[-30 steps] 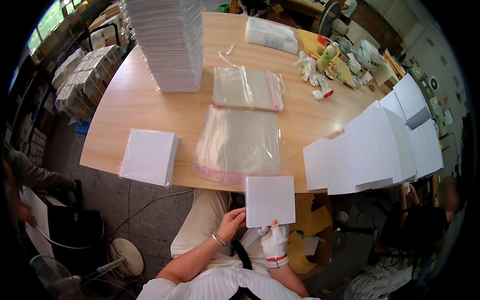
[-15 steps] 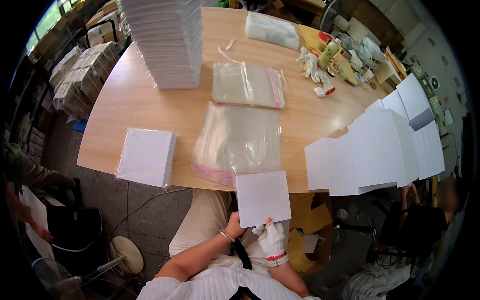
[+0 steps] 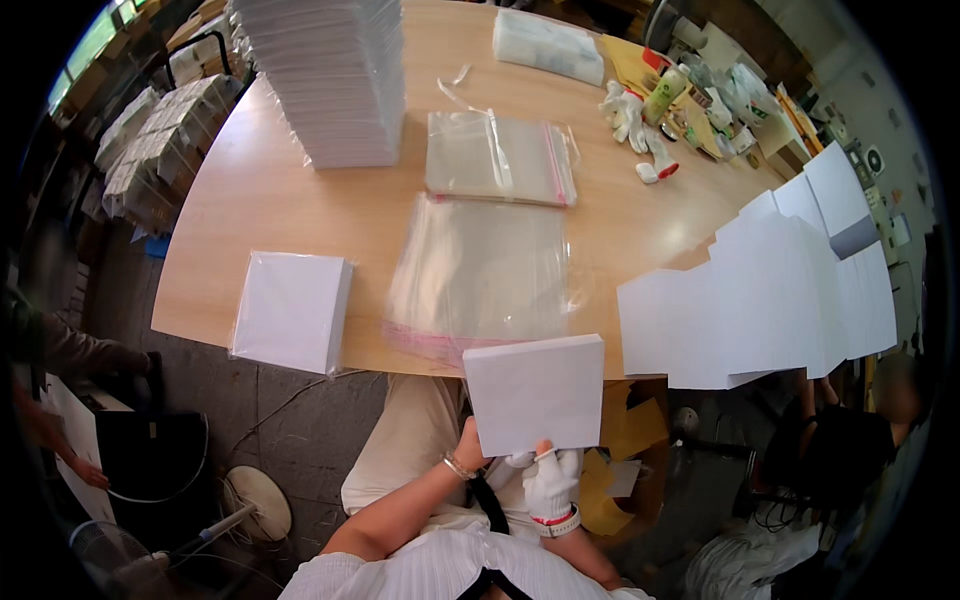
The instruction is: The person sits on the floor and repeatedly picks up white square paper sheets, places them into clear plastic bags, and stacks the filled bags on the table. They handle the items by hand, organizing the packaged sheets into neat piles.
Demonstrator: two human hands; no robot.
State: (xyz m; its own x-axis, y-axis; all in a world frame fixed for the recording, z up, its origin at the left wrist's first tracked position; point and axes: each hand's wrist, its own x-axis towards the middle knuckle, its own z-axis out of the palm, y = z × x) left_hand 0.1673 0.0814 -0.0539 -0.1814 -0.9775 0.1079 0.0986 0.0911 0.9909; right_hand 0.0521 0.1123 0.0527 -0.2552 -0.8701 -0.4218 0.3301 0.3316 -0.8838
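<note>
Now, nearest to us, our gloved right hand [image 3: 549, 475] is closed on the lower edge of a thick, square white block [image 3: 534, 396], its bare thumb tip pressed on the face we see. Our bare left hand [image 3: 471, 440], a bracelet [image 3: 459, 465] at its wrist, meets the lower left corner; its fingers are hidden behind the block, so how far they are closed we cannot tell. We have the block tilted up above our lap, at the near edge of the table [image 3: 210, 220], where it covers a corner of the clear bags [image 3: 485, 270] from our sight. Beside our right leg sits an open carton [image 3: 655, 480] with brown paper in it.

On the tabletop, we see a wrapped block [image 3: 290, 312] to the left of the bags and a close-packed row of white blocks [image 3: 745, 300] to the right. Just beyond the bags lies a tied bundle [image 3: 495, 155] of more bags. Farther off, we find a tall stack [image 3: 330, 90] on the left, white gloves [image 3: 625, 118] and a green bottle [image 3: 665, 95] on the right, and a folded plastic packet [image 3: 547, 46] near the far edge.
</note>
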